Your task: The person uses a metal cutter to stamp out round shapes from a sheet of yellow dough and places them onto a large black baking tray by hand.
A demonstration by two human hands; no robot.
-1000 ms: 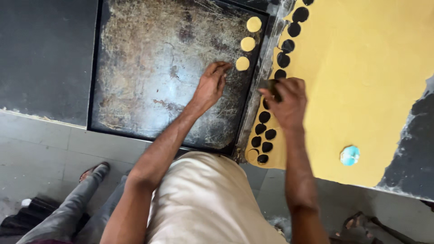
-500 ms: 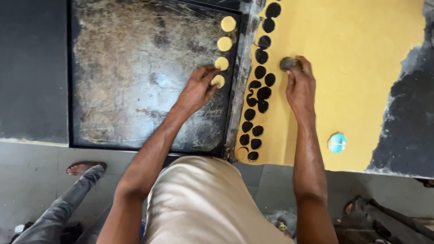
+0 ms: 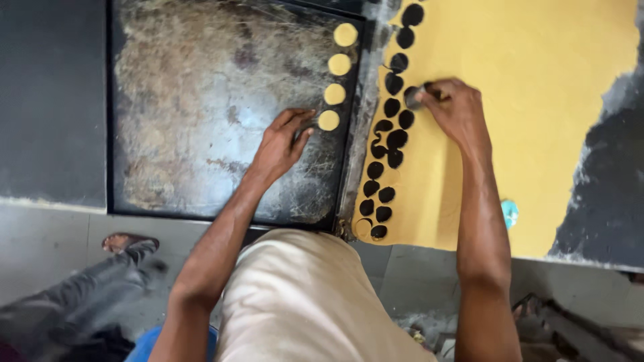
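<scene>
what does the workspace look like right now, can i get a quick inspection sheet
surface: dark counter, worn metal tray on it
job's things: yellow dough sheet with round holes along its left edge; four dough rounds in a column on the tray
clutter: small blue object on the dough
hands: left hand at the lowest round; right hand grips a round cutter
cables: nothing seen
surroundings: grey floor, another person's foot

Dough sheet: even yellow, with a column of black round holes along its left edge. Baking tray: dark grey metal, mottled with brown and pale worn patches. Dough discs: pale yellow, four in a line. Small object on dough: turquoise. Counter: black. Cutter: dark grey.
</scene>
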